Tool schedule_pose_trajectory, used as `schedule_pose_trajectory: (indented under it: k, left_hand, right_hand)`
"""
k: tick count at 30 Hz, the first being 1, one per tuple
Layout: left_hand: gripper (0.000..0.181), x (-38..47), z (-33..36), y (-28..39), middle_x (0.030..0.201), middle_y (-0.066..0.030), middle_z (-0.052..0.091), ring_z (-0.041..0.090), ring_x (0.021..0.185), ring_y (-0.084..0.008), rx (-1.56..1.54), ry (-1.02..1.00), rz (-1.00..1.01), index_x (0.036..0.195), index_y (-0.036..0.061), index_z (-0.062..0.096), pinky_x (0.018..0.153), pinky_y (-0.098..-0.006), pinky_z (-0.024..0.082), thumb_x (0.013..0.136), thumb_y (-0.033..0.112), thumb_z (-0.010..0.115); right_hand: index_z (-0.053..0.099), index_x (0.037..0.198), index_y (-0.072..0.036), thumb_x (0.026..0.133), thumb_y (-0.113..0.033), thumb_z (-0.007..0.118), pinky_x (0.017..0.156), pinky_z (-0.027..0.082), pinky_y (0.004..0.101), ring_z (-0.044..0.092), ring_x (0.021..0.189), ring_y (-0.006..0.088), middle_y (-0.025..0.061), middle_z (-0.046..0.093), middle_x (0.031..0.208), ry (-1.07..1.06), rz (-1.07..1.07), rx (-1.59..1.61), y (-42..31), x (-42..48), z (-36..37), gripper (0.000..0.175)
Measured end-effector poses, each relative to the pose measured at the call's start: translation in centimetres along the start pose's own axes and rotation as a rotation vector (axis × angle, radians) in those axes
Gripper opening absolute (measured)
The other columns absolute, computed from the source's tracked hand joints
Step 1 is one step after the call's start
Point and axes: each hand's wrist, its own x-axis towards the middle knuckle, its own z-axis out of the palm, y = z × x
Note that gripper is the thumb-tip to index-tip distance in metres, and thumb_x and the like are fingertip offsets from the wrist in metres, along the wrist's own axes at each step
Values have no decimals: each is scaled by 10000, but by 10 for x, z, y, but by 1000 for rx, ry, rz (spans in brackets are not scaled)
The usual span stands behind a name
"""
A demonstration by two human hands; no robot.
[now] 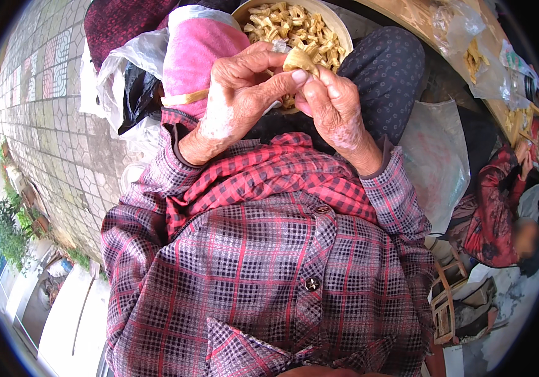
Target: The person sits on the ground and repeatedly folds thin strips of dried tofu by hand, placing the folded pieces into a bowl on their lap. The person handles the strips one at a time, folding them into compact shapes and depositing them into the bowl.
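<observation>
A yellow folded strip (300, 60), apparently tofu skin, is pinched between my two hands above my lap. My left hand (243, 89) grips it with thumb and forefinger from one side. On the other side, my right hand (335, 103) holds its lower end between thumb and curled fingers. Just beyond them stands a round pale basin (346, 40) filled with many small yellow knots (297, 23), some hidden behind my hands. Another flat yellow strip (184, 98) lies across the pink towel (201, 56) that covers my left knee.
White and black plastic bags (140, 94) lie beside my left leg. At the far right, a wooden table (406, 12) bears plastic bags and yellow strips (475, 61). A co-worker in a red jacket (495, 207) sits there, near a wooden chair (444, 301). Paving (62, 141) stretches to the left.
</observation>
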Motion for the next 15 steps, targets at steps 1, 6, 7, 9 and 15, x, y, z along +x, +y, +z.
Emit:
schedule_pose_trajectory:
  k: [1, 6, 7, 9, 15]
  left_hand:
    - [155, 1, 1, -1, 844, -46, 591, 541, 755, -104, -3, 17, 34, 981, -21, 684, 687, -222, 423, 835, 27, 667]
    - [168, -2, 4, 2, 1130, -102, 550, 574, 1021, -178, -69, 50, 27, 1011, -59, 660, 872, -275, 476, 860, -29, 591]
    - [169, -3, 5, 5, 1157, -111, 542, 565, 1044, -187, -176, 41, 34, 1010, -59, 660, 890, -285, 468, 863, -25, 585]
    - [171, -6, 8, 11, 1212, -128, 525, 547, 1090, -205, -357, 46, 42, 1010, -58, 660, 926, -304, 453, 868, -16, 574]
    - [171, -8, 6, 25, 1063, -103, 592, 617, 910, -192, -570, 38, -97, 973, -95, 639, 765, -296, 527, 871, 18, 561]
  right_hand:
    - [539, 908, 20, 960, -120, 467, 496, 401, 244, 463, 557, 63, -1, 503, 623, 1, 30, 2, -1, 0, 1, 166]
    - [537, 899, 27, 945, -102, 483, 496, 419, 282, 516, 538, 129, 53, 524, 616, -12, -24, -110, -9, 4, 2, 147]
    - [536, 895, 30, 942, -99, 486, 496, 423, 293, 530, 530, 150, 69, 529, 613, -7, -57, -125, -11, 6, 3, 146]
    - [532, 885, 36, 934, -92, 497, 496, 430, 317, 550, 526, 208, 104, 537, 619, -23, -93, -179, -18, 5, 2, 141]
    - [534, 874, 54, 940, -115, 487, 474, 428, 305, 550, 499, 190, 88, 553, 596, 10, -206, -293, -22, 4, 7, 188]
